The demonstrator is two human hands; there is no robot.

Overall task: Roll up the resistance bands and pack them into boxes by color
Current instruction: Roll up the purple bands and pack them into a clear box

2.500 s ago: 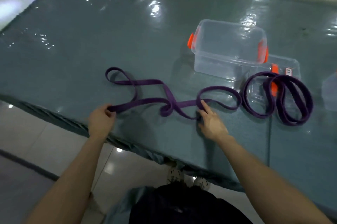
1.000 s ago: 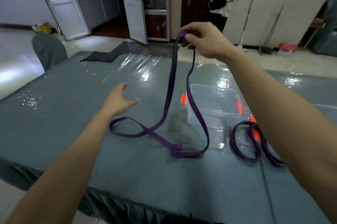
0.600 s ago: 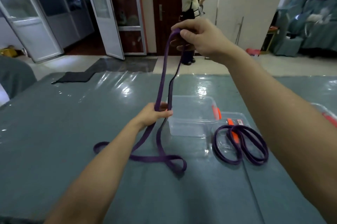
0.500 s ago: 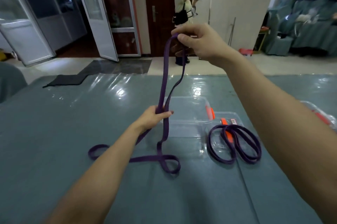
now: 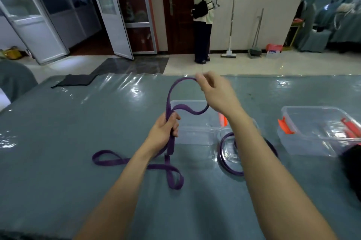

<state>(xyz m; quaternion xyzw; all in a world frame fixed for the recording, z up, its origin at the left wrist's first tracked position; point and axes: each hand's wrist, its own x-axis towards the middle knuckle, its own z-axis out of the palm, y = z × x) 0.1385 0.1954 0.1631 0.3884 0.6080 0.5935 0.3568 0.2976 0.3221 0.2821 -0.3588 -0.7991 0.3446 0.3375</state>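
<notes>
A long purple resistance band (image 5: 169,99) loops up from the table between both hands. My left hand (image 5: 165,129) grips both strands of it above the table. Higher and to the right, my right hand (image 5: 215,91) pinches the band's top loop. The band's lower part (image 5: 136,163) trails in loops on the table. A second purple band (image 5: 226,161) lies coiled on a clear lid, partly hidden by my right forearm. A clear plastic box (image 5: 195,128) with orange clips stands just behind my left hand.
Another clear box (image 5: 316,128) with orange clips stands at the right, with a dark object (image 5: 351,163) at the right edge. The table (image 5: 58,142) has a grey-green cover under shiny plastic. A person (image 5: 202,15) stands on the floor beyond the far edge.
My right hand has come down from high above the table, so the band's upper part now bows into a slack loop. My left hand keeps its grip on the strands.
</notes>
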